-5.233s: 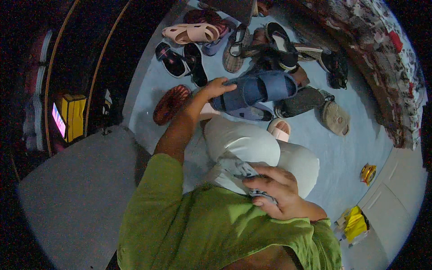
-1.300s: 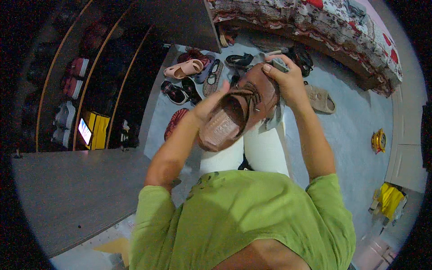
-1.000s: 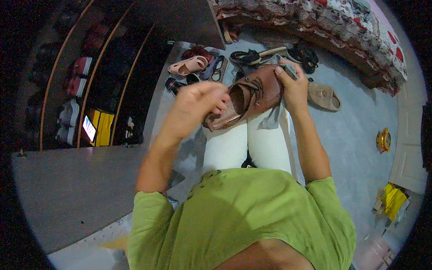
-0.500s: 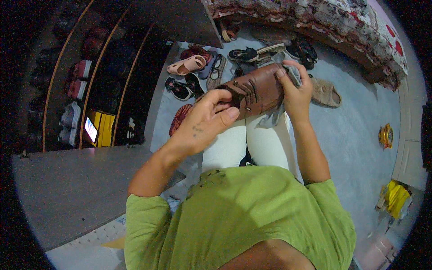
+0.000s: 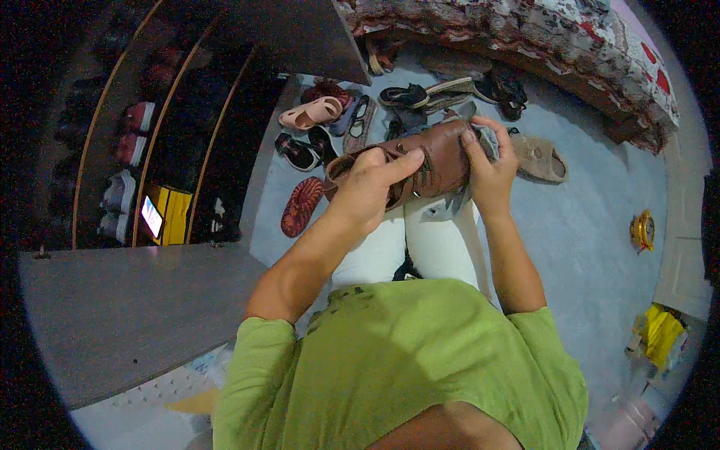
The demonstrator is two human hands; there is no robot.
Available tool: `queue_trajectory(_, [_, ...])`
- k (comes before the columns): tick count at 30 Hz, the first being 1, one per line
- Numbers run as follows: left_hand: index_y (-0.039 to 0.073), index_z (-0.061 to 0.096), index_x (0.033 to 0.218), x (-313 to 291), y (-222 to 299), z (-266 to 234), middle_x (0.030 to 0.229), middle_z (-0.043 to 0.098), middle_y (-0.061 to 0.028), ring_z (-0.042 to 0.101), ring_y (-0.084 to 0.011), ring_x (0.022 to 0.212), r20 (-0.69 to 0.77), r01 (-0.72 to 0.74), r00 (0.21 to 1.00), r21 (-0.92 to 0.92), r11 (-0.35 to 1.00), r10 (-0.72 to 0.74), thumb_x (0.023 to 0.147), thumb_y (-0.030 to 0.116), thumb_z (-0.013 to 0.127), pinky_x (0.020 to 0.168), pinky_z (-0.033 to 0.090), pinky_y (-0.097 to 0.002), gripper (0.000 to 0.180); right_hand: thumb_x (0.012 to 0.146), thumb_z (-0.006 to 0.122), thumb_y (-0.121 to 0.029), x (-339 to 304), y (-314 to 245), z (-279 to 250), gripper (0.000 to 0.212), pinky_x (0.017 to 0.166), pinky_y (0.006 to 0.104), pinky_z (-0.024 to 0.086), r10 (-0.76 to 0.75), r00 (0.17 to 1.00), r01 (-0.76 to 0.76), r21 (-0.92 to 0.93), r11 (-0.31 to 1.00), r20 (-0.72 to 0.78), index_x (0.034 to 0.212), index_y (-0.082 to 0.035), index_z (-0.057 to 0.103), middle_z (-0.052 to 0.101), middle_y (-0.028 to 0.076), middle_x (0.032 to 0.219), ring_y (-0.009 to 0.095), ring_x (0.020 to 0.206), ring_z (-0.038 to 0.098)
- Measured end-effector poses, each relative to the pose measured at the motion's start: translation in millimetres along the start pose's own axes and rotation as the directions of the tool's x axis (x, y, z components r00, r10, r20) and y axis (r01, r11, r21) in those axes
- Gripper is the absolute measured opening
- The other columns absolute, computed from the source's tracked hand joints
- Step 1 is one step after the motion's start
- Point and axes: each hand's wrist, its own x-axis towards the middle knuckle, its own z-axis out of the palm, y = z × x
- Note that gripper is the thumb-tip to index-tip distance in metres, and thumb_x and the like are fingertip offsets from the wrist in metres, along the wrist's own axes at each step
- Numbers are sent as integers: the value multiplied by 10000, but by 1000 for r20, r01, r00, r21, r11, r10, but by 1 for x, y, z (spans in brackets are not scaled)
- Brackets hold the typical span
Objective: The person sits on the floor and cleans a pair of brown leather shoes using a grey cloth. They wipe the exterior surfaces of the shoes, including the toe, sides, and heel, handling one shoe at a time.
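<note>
Above my lap I hold a brown leather lace-up shoe (image 5: 447,147), its toe pointing right. My left hand (image 5: 366,187) grips it near the ankle opening; the thumb lies across the laces while the other fingers are partly hidden in or behind the shoe. At the toe end, my right hand (image 5: 493,166) is closed round a grey cloth (image 5: 486,141) and the shoe's tip, thumb on the leather. Part of the cloth hangs below the shoe.
Beyond the shoe, the floor carries pink sandals (image 5: 311,114), black sandals (image 5: 405,96) and a fuzzy beige slipper (image 5: 541,159). A dark red patterned slipper (image 5: 302,206) lies nearer. At left stands an open shoe cabinet (image 5: 150,274) with a yellow box (image 5: 177,216). A bed (image 5: 570,52) borders the far right.
My left hand has slid right along the shoe, its thumb moving from the opening onto the laces. The right hand stays at the toe, slightly lower. More of the red slipper shows.
</note>
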Motion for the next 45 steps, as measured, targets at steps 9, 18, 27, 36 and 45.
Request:
queue_trajectory(9, [36,599,1075,37,-19,-8,1031,636,-69,633,-176,916,7,151,987,-331,931,-158,884,145,556,812,526,-334,224,856,571,-253,-1,6,-7,337,939,432,364,-273,916,382,-428,819,295,1132,-60,566,531,172,1189,349,1147,476])
queue_trajectory(18, [42,535,1160,34,-27,-16,1113,609,-90,609,-205,1005,66,103,994,-379,919,-84,913,103,477,897,486,-368,261,911,451,-390,49,-13,19,379,801,470,418,-17,741,451,-479,753,671,979,-52,607,612,176,952,357,902,569])
queue_trajectory(27, [41,563,1117,34,-29,-16,1098,619,-110,615,-230,996,42,76,997,-404,912,-65,919,137,476,923,473,-387,237,919,418,-439,70,-14,38,458,615,511,436,149,686,423,-558,714,712,775,-59,630,608,195,708,412,677,578])
queue_trajectory(36, [57,587,1066,34,-32,-21,1017,637,-72,630,-215,917,16,129,990,-471,872,-138,929,188,488,847,511,-397,213,834,541,-291,3,-16,15,349,941,467,320,-284,822,548,-548,632,494,1100,-66,568,552,158,1104,320,1097,488])
queue_trajectory(45, [62,540,1156,36,-21,-14,1130,596,-75,582,-195,1026,99,164,986,-457,874,-133,964,360,419,903,466,-362,375,850,475,-478,-32,-18,12,604,1058,584,114,-263,790,590,-571,570,554,1222,-3,476,418,204,1334,362,1265,364])
